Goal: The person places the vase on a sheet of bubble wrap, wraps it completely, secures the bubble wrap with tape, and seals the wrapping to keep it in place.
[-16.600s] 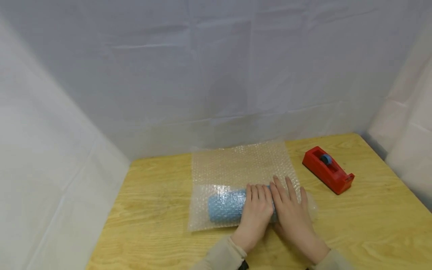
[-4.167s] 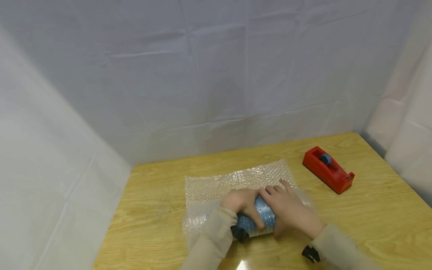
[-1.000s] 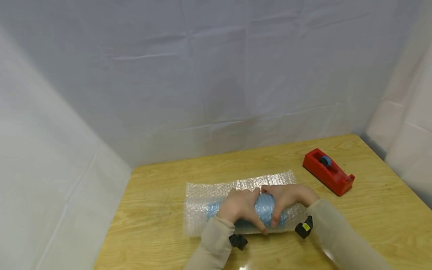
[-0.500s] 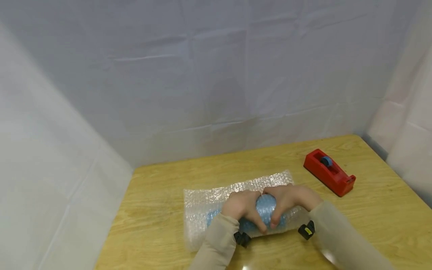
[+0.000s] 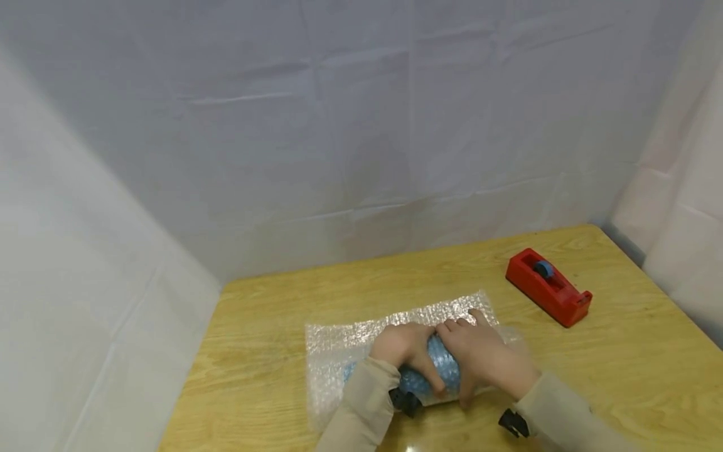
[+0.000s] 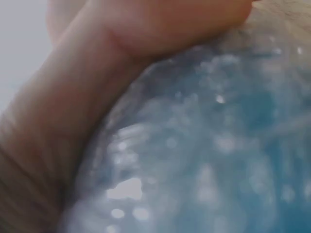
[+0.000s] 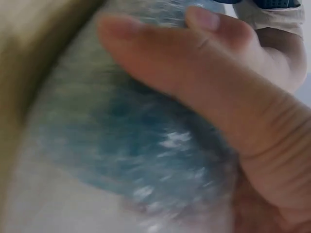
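Observation:
A blue cylinder (image 5: 443, 361) lies wrapped in clear bubble wrap (image 5: 334, 339) near the front of the table, and a flap of the sheet spreads behind it. My left hand (image 5: 411, 351) grips the wrapped cylinder from above, its thumb on the near side. Beside it my right hand (image 5: 482, 358) holds the roll toward its right end, thumb down the near side. In the left wrist view the bubbled surface (image 6: 194, 145) presses close to the palm. The right wrist view shows the thumb (image 7: 194, 73) lying across the plastic. Fingertips behind the roll are mostly hidden.
A red tape dispenser (image 5: 548, 287) with a small blue-rimmed roll stands at the right rear of the wooden table (image 5: 254, 358). White sheeting (image 5: 361, 125) hangs behind the table and along both sides.
Over the earlier frames the flat sheet behind the cylinder has shortened as the wrap went round it. In the last half second my right hand has turned and shifted its grip on the roll.

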Demonstrator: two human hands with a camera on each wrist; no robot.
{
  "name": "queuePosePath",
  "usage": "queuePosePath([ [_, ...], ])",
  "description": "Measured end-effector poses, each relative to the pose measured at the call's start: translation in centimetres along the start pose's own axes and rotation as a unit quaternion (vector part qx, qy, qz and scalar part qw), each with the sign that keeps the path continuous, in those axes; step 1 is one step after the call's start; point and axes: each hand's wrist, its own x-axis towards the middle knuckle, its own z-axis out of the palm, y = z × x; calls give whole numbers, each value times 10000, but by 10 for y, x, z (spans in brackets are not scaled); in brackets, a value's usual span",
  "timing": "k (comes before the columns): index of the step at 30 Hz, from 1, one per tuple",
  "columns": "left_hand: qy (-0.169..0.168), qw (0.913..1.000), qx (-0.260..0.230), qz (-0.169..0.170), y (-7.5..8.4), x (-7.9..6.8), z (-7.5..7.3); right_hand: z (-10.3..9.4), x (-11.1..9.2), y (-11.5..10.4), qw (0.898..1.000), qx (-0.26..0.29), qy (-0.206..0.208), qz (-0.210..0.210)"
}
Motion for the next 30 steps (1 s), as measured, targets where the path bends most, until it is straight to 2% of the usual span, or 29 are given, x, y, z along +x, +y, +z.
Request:
queuePosePath([
  [4, -35, 10000, 17, -6, -1, 1, 0, 7, -3, 3, 9982, 231, 539, -126],
  [7, -29, 10000, 3, -1, -3, 1, 0, 11, -1, 8, 9958, 330, 791, -325],
  [10, -2, 9998, -161, 107, -6, 1, 1, 13, 1, 14, 9948, 378, 851, -418],
  [14, 86, 9979, -484, 417, -10, 1, 3, 13, 3, 19, 9950, 487, 744, -454],
  [17, 253, 9968, -457, 597, -13, -1, 3, 12, 6, 22, 9949, 608, 656, -472],
  [19, 420, 9967, -245, 649, -14, -3, 4, 11, 8, 23, 9948, 706, 605, -425],
  [23, 821, 9936, 478, 618, -12, -6, 10, 10, 11, 27, 9941, 951, 413, -311],
  [30, 1462, 9767, 1508, 438, 0, -11, 21, 8, 20, 35, 9912, 1307, -12, -185],
])
